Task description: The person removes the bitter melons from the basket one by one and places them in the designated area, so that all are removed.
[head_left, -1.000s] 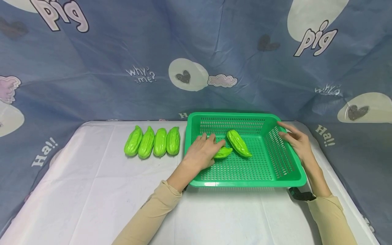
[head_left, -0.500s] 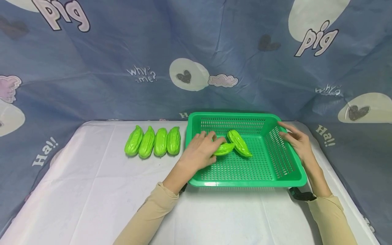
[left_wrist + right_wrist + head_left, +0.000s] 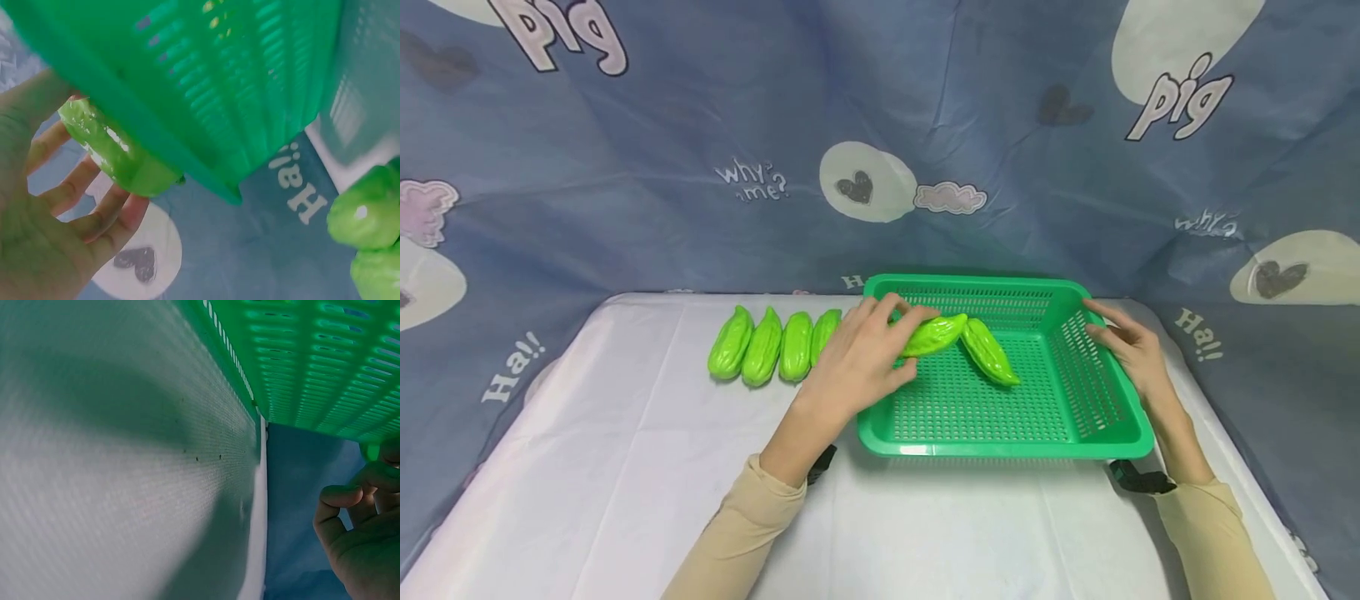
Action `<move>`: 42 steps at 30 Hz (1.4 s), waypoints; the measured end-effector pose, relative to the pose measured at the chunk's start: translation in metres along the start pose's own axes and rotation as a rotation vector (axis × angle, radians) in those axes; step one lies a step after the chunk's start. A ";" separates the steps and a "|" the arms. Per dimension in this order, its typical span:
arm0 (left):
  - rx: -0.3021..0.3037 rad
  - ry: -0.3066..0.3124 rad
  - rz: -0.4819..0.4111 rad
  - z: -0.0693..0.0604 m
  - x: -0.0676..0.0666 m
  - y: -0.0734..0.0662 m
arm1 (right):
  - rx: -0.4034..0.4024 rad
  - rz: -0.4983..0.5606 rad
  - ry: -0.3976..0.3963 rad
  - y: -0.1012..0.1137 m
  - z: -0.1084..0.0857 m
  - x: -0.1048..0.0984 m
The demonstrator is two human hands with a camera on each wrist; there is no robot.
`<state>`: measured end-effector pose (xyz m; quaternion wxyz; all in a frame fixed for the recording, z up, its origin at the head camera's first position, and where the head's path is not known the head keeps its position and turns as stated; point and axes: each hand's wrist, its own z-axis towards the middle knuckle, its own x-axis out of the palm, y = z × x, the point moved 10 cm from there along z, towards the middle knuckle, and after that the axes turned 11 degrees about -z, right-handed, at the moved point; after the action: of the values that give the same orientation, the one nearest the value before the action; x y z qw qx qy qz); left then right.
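My left hand [image 3: 859, 354] grips a green bitter melon [image 3: 936, 335] above the left end of a green plastic basket [image 3: 1000, 451]. In the left wrist view, the fingers curl round that bitter melon [image 3: 119, 150] beside the basket wall [image 3: 206, 81]. A second bitter melon [image 3: 990, 352] lies slanted on the basket floor. At the basket's right rim, my right hand [image 3: 1131, 350] holds the edge with bent fingers. The right wrist view shows this hand [image 3: 369, 525] below the slotted wall [image 3: 325, 369], its contact with the rim partly out of frame.
Several bitter melons [image 3: 762, 347] lie side by side on the white tablecloth [image 3: 647, 467], left of the basket; the left hand partly covers the nearest one. A blue printed cloth [image 3: 700, 225] hangs behind the table.
My left hand has lifted the bitter melon from the basket floor and moved left and up with it, toward the left rim. The right hand stays at the right rim.
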<state>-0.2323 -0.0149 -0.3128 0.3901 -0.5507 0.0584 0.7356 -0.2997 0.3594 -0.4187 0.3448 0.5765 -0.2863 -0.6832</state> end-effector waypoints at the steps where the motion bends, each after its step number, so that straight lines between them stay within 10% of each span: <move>1: -0.008 -0.008 0.002 -0.001 -0.004 0.002 | -0.002 -0.024 -0.004 0.000 0.000 0.000; 20: -0.478 -0.068 -0.037 -0.052 -0.062 0.125 | 0.016 0.011 0.002 -0.004 0.001 0.000; 42: -0.765 -0.035 0.039 -0.128 -0.089 0.227 | 0.006 0.041 0.000 -0.002 0.002 0.001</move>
<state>-0.2708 -0.2827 -0.3638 0.1433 -0.6428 -0.2165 0.7207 -0.3016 0.3597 -0.4203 0.3572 0.5716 -0.3000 -0.6750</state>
